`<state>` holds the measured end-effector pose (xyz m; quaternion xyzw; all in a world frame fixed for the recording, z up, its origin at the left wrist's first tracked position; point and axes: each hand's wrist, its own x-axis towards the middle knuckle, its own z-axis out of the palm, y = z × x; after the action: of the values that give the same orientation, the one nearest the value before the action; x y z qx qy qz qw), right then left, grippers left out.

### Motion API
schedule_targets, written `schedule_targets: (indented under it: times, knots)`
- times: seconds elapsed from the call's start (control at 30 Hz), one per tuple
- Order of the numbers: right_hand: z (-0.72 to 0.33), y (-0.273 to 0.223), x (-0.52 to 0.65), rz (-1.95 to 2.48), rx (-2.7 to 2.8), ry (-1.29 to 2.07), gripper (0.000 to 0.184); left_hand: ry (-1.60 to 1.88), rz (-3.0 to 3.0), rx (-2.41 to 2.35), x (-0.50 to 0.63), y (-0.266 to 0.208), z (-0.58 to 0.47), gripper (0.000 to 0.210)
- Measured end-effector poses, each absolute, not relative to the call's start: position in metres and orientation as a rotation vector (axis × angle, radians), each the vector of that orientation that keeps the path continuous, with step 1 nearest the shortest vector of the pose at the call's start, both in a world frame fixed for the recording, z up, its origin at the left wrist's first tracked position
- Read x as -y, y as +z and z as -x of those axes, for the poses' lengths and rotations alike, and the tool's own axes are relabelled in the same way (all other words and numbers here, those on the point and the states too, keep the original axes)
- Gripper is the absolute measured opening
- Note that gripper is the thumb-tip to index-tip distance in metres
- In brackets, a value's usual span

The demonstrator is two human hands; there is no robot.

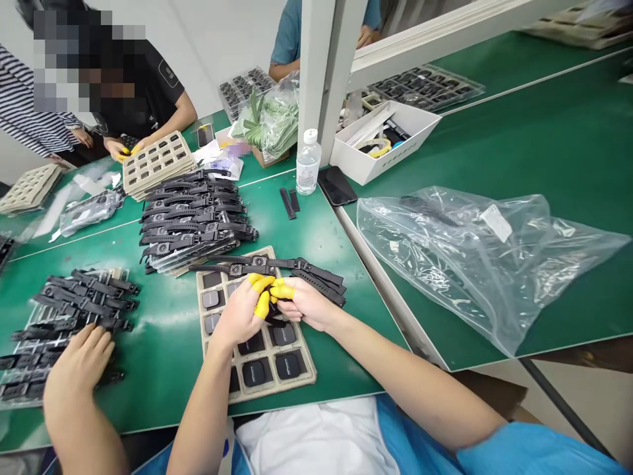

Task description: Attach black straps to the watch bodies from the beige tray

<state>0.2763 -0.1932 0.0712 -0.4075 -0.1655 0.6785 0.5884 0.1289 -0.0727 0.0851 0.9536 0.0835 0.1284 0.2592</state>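
My left hand and my right hand meet over a beige tray, with yellow finger cots on several fingertips. Both are closed in a pinch on a small black watch part, mostly covered by the fingers; whether it is case or strap I cannot make out. Square black watch cases sit in the tray's compartments. Across the tray's far end lie strapped smartwatches. Loose black watch straps are bunched just beyond my right hand.
Stacked strapped watches stand beyond the tray. At left, another person's hand rests by more watches. A water bottle, phone, white box and large plastic bag lie right. A co-worker handles trays opposite.
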Motion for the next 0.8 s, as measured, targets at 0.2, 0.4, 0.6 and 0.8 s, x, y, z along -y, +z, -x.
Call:
schedule_targets:
  times: [0.2,0.4,0.6,0.8]
  knots:
    - [-0.285,0.075,0.195,1.189,0.841,1.228,0.035,0.395,-2.523,-0.323,0.066,0.099,-0.124,0.05]
    - [-0.304,0.077,0.202,1.73,1.611,0.766,0.024,0.189,-2.798,-0.649,0.029,0.132,-0.089,0.037]
    - [-0.309,0.076,0.204,1.804,1.653,0.55,0.03,-0.038,-2.962,-0.629,-0.011,0.147,-0.066,0.035]
    - [-0.361,0.071,0.226,2.219,1.549,0.45,0.036,-0.248,-2.678,-0.857,-0.07,0.115,-0.055,0.033]
